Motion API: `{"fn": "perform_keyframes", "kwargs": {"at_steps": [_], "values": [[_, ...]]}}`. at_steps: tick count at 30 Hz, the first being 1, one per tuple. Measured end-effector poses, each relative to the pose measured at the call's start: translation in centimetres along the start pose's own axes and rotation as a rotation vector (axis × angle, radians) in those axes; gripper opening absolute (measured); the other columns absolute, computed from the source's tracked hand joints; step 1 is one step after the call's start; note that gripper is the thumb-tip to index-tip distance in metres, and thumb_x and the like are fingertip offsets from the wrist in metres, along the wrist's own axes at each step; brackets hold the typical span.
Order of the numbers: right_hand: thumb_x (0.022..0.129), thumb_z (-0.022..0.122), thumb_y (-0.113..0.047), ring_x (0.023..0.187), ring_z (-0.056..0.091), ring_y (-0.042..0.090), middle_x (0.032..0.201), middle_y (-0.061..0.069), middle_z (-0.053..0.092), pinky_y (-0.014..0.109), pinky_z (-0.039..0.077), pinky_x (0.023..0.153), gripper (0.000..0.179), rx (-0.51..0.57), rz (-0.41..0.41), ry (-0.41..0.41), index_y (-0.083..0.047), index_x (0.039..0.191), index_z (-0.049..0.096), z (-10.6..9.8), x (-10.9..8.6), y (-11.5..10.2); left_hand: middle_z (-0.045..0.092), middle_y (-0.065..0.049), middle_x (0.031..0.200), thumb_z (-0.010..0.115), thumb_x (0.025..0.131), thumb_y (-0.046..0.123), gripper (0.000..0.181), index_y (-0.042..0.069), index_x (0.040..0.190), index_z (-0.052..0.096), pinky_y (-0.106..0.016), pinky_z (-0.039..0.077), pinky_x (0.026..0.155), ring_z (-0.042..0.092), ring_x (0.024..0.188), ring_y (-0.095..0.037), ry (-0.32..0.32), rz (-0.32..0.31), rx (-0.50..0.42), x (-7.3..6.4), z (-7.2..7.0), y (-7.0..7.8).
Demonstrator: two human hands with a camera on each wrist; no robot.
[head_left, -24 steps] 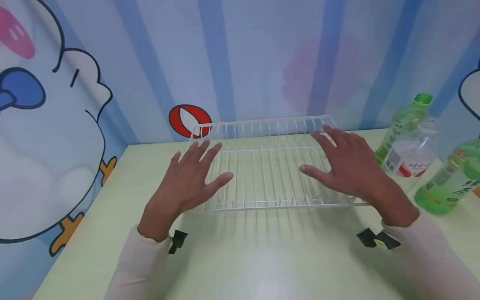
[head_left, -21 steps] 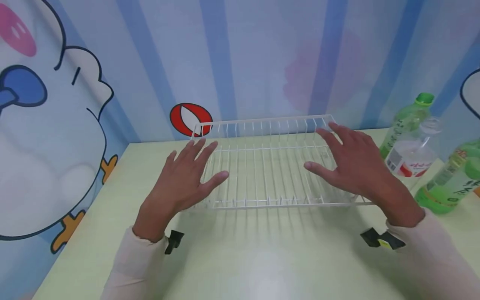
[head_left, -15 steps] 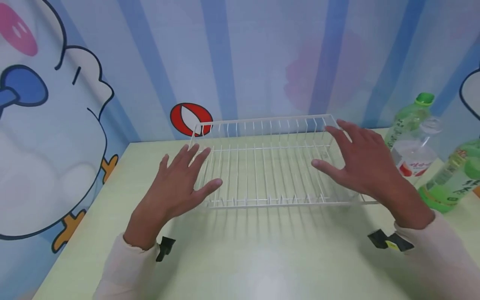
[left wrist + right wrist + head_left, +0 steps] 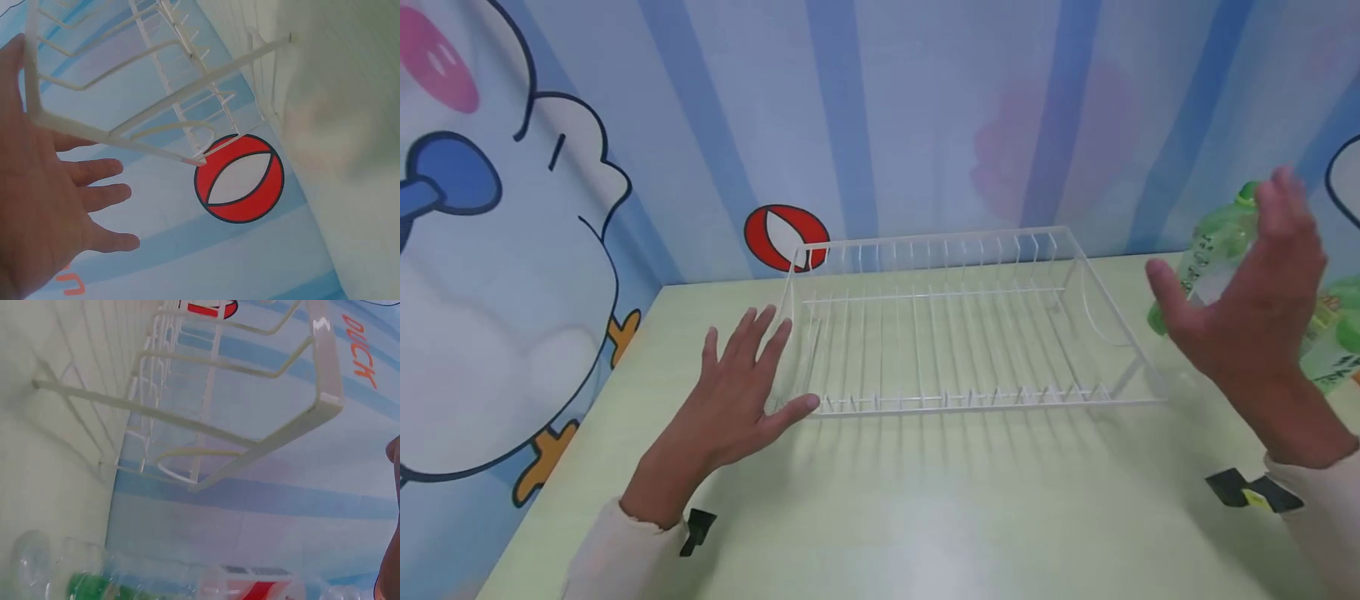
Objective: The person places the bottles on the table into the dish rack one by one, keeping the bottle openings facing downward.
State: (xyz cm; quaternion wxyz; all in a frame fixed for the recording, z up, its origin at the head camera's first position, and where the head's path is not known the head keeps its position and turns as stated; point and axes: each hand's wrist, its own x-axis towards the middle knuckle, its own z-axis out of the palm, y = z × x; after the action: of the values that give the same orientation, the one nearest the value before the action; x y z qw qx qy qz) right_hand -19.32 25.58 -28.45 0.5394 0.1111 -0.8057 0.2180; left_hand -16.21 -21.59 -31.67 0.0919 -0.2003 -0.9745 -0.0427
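A white wire dish rack (image 4: 985,408) stands on the pale green table. My left hand (image 4: 730,408) hovers by its left end, fingers straight and spread, holding nothing; the thumb overlaps the front left corner in the head view, and I cannot tell whether it touches. Apart from the rack, my right hand (image 4: 1255,308) is raised at the right with fingers extended and thumb out. Behind it stands a green-capped bottle (image 4: 1213,237), partly covered. The right wrist view shows a clear bottle with a red and white label (image 4: 259,590), mostly hidden by the hand in the head view.
Another green bottle (image 4: 1337,333) stands at the far right, partly behind my right wrist. A blue striped wall (image 4: 925,125) with cartoon pictures rises behind the table (image 4: 925,500) and along its left side.
Both hands have moved apart from over the rack: the left one outward to the left and nearer me, the right one to the right and up, in front of the bottles. The rack has stayed put.
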Motion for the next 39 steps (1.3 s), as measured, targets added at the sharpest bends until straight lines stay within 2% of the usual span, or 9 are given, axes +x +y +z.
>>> {"fn": "perform_keyframes", "kwargs": {"at_steps": [3,6,13,17,21,25,29,32,39], "values": [[0.087,0.056,-0.056,0.145,0.027,0.027,0.156,0.013,0.033,0.049,0.015,0.120,0.081,0.015,0.039,0.109,0.003,0.139,0.036,-0.6,-0.6,1.1,0.012,-0.020,0.164,0.055,0.092,0.059,0.093,0.002,0.158,0.020,-0.069,0.002,0.113,0.006,0.150,-0.040,0.016,0.009,-0.021,-0.2,0.2,-0.4],[0.087,0.057,-0.054,0.146,0.024,0.022,0.159,0.006,0.026,0.044,0.014,0.121,0.081,-0.009,0.088,0.099,0.002,0.141,0.033,-1.3,-1.3,2.4,0.011,-0.019,0.164,0.056,0.092,0.058,0.094,0.002,0.158,0.020,-0.070,0.003,0.113,0.007,0.150,-0.039,0.021,0.007,-0.036,-0.4,0.4,-0.8],[0.088,0.066,-0.037,0.148,0.017,0.014,0.161,0.002,0.019,0.036,0.016,0.120,0.086,0.005,0.268,-0.048,-0.012,0.155,0.018,-1.8,-3.2,5.0,0.008,-0.020,0.164,0.053,0.093,0.063,0.098,-0.003,0.157,0.018,-0.069,0.005,0.113,0.007,0.149,-0.039,-0.015,-0.028,-0.072,-0.8,1.0,-1.4],[0.086,0.073,-0.023,0.148,0.021,0.017,0.162,0.002,0.018,0.037,0.020,0.119,0.096,0.095,0.504,-0.167,-0.025,0.157,0.009,-1.5,-4.5,5.6,0.009,-0.023,0.163,0.052,0.094,0.062,0.099,-0.007,0.155,0.017,-0.069,0.006,0.114,0.008,0.149,-0.040,-0.047,-0.056,-0.083,-1.5,1.3,-1.8],[0.088,0.073,-0.027,0.141,0.033,0.033,0.163,0.005,0.018,0.047,0.033,0.112,0.102,0.109,0.698,-0.293,-0.032,0.157,-0.002,-1.7,-5.2,5.9,0.011,-0.024,0.163,0.052,0.095,0.060,0.097,-0.008,0.155,0.016,-0.068,0.007,0.114,0.009,0.149,-0.040,-0.052,-0.057,-0.085,-1.7,1.5,-2.0],[0.091,0.071,-0.033,0.128,0.040,0.047,0.160,0.018,0.023,0.059,0.041,0.101,0.102,0.093,0.703,-0.386,-0.026,0.157,-0.007,-2.0,-5.7,6.6,0.012,-0.024,0.163,0.053,0.095,0.057,0.095,-0.007,0.155,0.017,-0.068,0.007,0.114,0.009,0.149,-0.041,-0.056,-0.064,-0.086,-1.9,1.6,-1.9],[0.092,0.071,-0.031,0.117,0.045,0.050,0.148,0.031,0.034,0.043,0.051,0.081,0.100,0.077,0.648,-0.448,-0.016,0.157,-0.004,-2.2,-6.7,7.1,0.011,-0.023,0.163,0.054,0.095,0.056,0.094,-0.006,0.156,0.017,-0.067,0.006,0.115,0.009,0.149,-0.040,-0.067,-0.070,-0.099,-2.3,1.6,-1.8],[0.091,0.072,-0.029,0.108,0.047,0.049,0.134,0.035,0.041,0.021,0.043,0.066,0.099,0.070,0.603,-0.470,-0.011,0.157,0.000,-2.3,-7.1,7.4,0.012,-0.022,0.163,0.052,0.096,0.057,0.093,-0.006,0.156,0.017,-0.066,0.007,0.115,0.009,0.149,-0.040,-0.061,-0.060,-0.107,-2.3,1.7,-1.8],[0.092,0.072,-0.030,0.094,0.052,0.045,0.121,0.036,0.047,0.019,0.037,0.053,0.093,0.035,0.562,-0.501,-0.004,0.154,0.007,-2.1,-6.8,7.5,0.013,-0.021,0.163,0.051,0.097,0.057,0.093,-0.003,0.157,0.013,-0.064,0.008,0.115,0.011,0.149,-0.039,-0.049,-0.029,-0.098,-2.2,1.8,-1.8]]}}
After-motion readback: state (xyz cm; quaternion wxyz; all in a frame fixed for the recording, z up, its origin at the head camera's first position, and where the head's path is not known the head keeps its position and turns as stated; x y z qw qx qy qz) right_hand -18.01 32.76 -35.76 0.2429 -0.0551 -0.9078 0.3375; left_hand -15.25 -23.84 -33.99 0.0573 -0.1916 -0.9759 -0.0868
